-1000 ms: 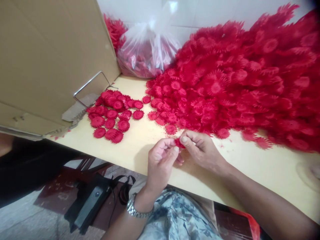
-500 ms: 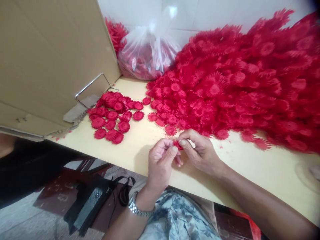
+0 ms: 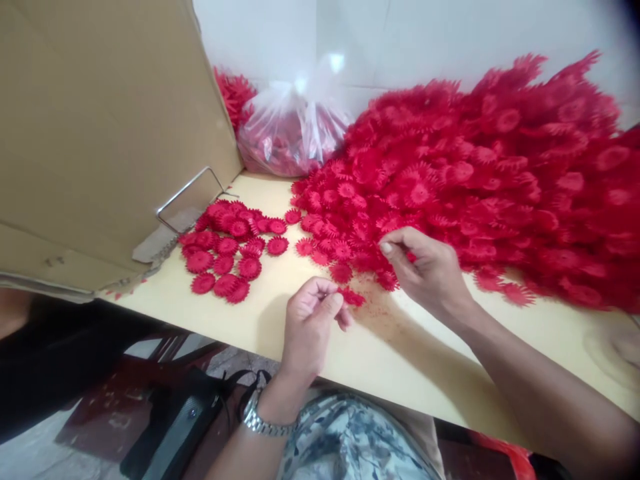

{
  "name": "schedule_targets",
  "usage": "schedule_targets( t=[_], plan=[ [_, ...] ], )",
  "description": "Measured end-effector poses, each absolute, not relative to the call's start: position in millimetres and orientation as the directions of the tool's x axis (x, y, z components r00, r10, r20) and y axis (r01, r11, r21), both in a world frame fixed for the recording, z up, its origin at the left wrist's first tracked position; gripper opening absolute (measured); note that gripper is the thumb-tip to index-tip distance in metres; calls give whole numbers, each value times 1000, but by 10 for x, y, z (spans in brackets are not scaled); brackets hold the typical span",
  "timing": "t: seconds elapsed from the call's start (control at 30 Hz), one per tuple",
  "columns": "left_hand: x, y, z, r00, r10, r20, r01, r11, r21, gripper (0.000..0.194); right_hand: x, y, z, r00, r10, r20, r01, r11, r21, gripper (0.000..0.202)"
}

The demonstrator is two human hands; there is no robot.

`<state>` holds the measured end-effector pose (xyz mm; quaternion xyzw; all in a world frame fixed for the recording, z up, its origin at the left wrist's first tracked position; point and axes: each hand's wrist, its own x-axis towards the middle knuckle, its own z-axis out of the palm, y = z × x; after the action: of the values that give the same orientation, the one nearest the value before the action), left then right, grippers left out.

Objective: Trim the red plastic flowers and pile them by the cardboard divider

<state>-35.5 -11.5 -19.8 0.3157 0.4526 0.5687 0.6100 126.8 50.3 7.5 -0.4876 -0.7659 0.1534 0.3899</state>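
My left hand [image 3: 309, 330], with a metal watch on its wrist, pinches a small red fringed flower piece [image 3: 353, 297] between thumb and fingertips, just above the table. My right hand [image 3: 431, 275] is lifted apart from it, over the front edge of a big heap of red fringed flower pieces [image 3: 425, 180]. Its thumb and index finger are pressed together; whatever they hold, if anything, is too small to make out. To the left of my hands lies a smaller group of round, toothed red flower discs [image 3: 227, 247] on the table.
A tied clear plastic bag [image 3: 293, 137] of red pieces stands at the back against the white wall. A cardboard box [image 3: 115, 127] with a bent metal wire [image 3: 185, 190] borders the left side. Red crumbs dot the pale tabletop [image 3: 295, 283]. A dark sleeve shows at far left.
My right hand has parted from my left and moved up and to the right, toward the heap. My left hand keeps the flower piece, shifted slightly left. The view has tilted a little upward.
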Motion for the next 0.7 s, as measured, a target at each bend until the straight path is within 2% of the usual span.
schedule_targets(
  t=[0.1,0.2,0.27,0.4,0.47,0.53,0.6,0.7],
  plan=[
    [-353,74,-147,-75,985,-157,-272,131,953,8,1243,659,78,-316,810,494,680,557,-478,16],
    [-398,179,-143,-92,980,-176,-188,157,970,26,1256,745,30,-395,737,548,762,596,-253,22],
    [-474,158,-177,-147,976,-160,-150,138,979,35,1265,719,-14,-436,714,547,786,598,-154,24],
    [-647,10,-250,-244,965,-93,27,102,994,25,1193,570,-77,-583,695,420,766,642,0,27],
    [-681,-18,-246,-210,978,-11,210,56,976,22,1118,533,-88,-609,714,344,776,627,73,34],
    [-666,17,-216,-97,989,115,474,-56,879,24,1052,548,-99,-594,747,300,800,587,123,42],
    [-620,96,-179,59,981,185,708,-171,685,28,1016,602,-117,-583,761,284,811,566,147,43],
    [-537,234,-142,221,960,173,861,-276,427,31,1015,699,-157,-603,751,267,793,600,103,32]
  ],
)
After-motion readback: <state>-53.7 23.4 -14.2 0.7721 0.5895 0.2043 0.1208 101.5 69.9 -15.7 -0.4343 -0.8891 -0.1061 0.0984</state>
